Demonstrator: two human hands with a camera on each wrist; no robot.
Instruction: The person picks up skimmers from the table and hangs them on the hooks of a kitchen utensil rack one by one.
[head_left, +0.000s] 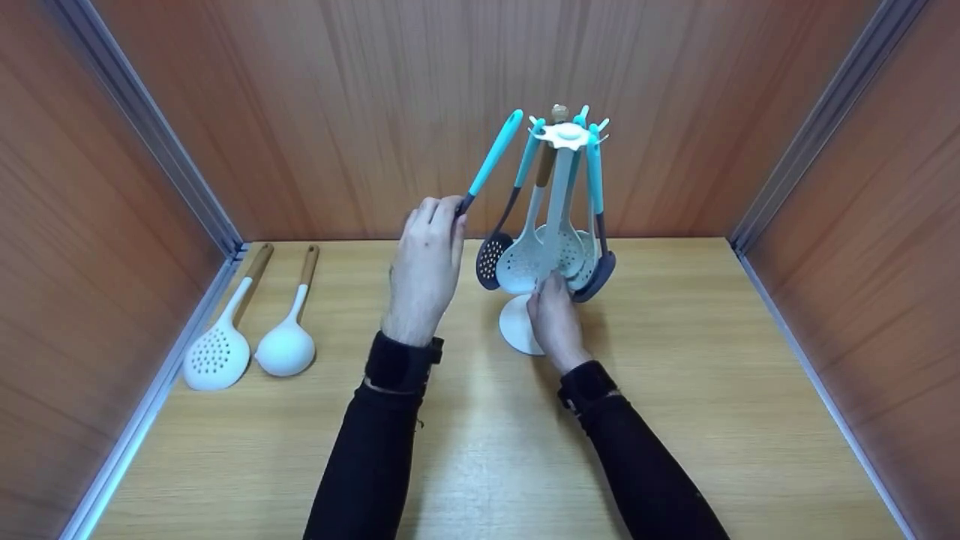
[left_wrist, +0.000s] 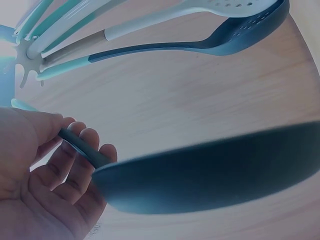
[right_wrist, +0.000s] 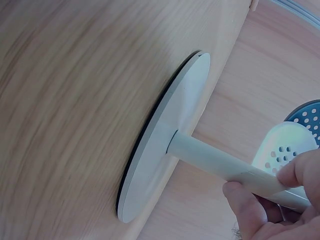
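My left hand (head_left: 426, 262) pinches a ladle (head_left: 495, 154) by the dark lower part of its turquoise handle, left of the utensil stand. The ladle's wide dark bowl (left_wrist: 200, 175) shows side-on in the left wrist view, but the hand hides it in the head view. With thumb and fingers, my right hand (head_left: 556, 319) grips the white pole (right_wrist: 215, 162) of the upright stand. Around the stand's notched top (head_left: 566, 136) hang several utensils, among them a dark slotted spoon (head_left: 493, 260), a white skimmer (head_left: 519, 264) and a dark, turquoise-handled utensil (head_left: 598, 277).
The stand's round white base (right_wrist: 167, 135) rests on the wooden table (head_left: 720, 390). At the left lie a white skimmer (head_left: 217, 356) and a white ladle (head_left: 286, 349), both wooden-handled. Wood panels (head_left: 420, 67) with grey metal edging enclose the back and both sides.
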